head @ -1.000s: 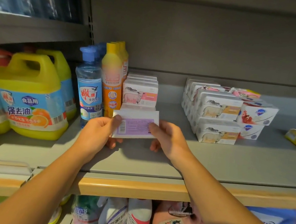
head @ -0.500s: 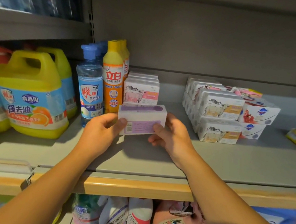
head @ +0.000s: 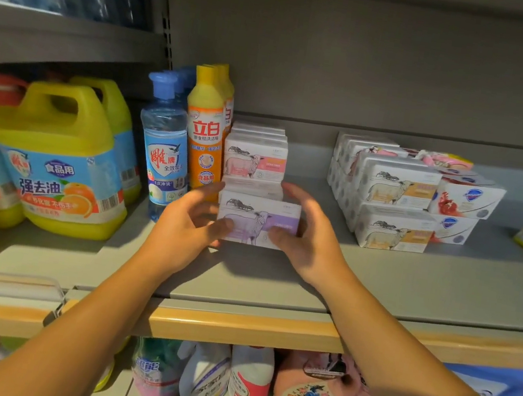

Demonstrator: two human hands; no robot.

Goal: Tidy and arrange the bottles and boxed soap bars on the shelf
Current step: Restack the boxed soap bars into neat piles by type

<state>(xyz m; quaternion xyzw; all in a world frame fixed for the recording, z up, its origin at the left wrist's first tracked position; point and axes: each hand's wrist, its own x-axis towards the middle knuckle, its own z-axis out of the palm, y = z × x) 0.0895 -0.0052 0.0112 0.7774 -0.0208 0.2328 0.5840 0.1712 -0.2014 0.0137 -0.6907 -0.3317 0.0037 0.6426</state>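
Head view: left hand (head: 188,221) and right hand (head: 307,235) pinch the purple soap box (head: 258,219) upright on the shelf (head: 409,287) before the pink boxes (head: 253,162); next, seemingly, squaring and release.

Purple soap box (head: 258,220) w/ sheep print — upright on shelf (head: 409,287), front facing out, just ahead of pink soap boxes (head: 253,162); blue bottle (head: 164,146) & orange bottle (head: 205,135) to their left.
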